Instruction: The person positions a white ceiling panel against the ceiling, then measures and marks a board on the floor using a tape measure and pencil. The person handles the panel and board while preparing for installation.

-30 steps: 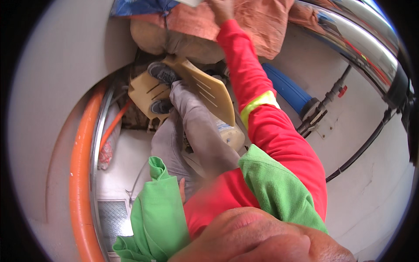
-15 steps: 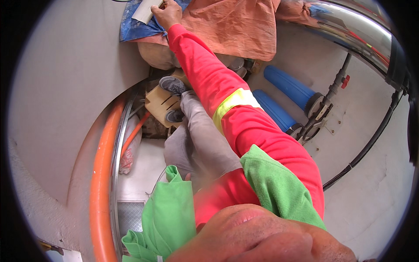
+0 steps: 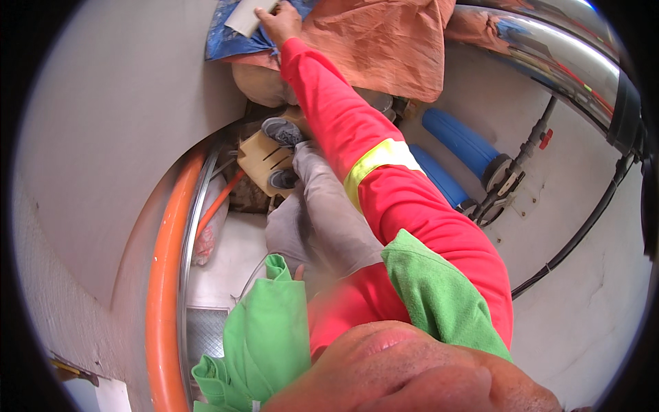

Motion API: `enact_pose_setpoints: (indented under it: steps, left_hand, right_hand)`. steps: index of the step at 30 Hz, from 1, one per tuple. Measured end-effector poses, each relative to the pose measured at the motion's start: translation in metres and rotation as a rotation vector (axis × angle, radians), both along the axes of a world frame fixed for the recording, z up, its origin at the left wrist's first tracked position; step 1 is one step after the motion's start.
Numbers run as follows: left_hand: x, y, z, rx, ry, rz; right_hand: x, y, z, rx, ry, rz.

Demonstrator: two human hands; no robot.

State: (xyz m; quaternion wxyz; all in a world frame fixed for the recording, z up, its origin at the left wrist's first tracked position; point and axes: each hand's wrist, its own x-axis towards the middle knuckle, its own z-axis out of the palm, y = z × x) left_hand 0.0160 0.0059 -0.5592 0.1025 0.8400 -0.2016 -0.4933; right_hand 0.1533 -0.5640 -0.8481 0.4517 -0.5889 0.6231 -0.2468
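Observation:
At the top, my right hand (image 3: 280, 22) is closed round the right end of a white, flat, rectangular piece (image 3: 243, 17). Its exact kind I cannot make out, as the top edge of the picture cuts it off. Below the piece lie a blue cloth (image 3: 223, 42) and a large orange cloth (image 3: 377, 51), draped over something pale. Of my left hand (image 3: 299, 272) only a fingertip shows, beside a green cloth (image 3: 264, 323); its other fingers are hidden.
I stand on a yellowish plastic step (image 3: 255, 159). An orange pipe (image 3: 168, 288) curves along the left. To the right are blue filter housings (image 3: 463, 141), a grey pipe with a red valve handle (image 3: 546, 139), a shiny metal pipe (image 3: 556, 58) and a black hose (image 3: 583, 233).
The whole scene has shifted slightly to the right in the picture as the view turned. My right hand keeps its hold on the white piece.

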Motion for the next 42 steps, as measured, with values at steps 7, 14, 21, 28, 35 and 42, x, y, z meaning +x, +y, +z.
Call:
enact_pose_setpoints:
  steps: [7, 14, 21, 28, 35, 42]
  left_hand:
    - [-0.007, 0.029, -0.01, -0.119, 0.076, 0.205]
    - [-0.001, 0.002, -0.02, -0.063, -0.021, 0.187]
    - [0.066, -0.165, 0.024, -0.573, 0.888, 1.142]
    - [0.082, -0.181, 0.09, -0.769, 0.732, 1.157]
    - [0.172, -0.175, 0.187, -0.852, 0.396, 0.626]
    - [0.249, -0.161, 0.351, -0.977, 0.061, 0.142]
  right_hand:
    - [-0.052, -0.009, -0.004, 0.119, 0.086, -0.126]
    - [-0.171, 0.073, 0.168, 0.552, -0.564, -0.244]
    - [-0.255, 0.243, 0.333, 0.638, -0.416, 0.025]
    - [-0.288, 0.311, 0.413, 0.884, -0.48, 0.145]
    - [-0.368, 0.248, 0.382, 0.67, 0.048, 0.577]
    - [-0.244, 0.185, 0.314, 0.532, -0.45, 0.328]
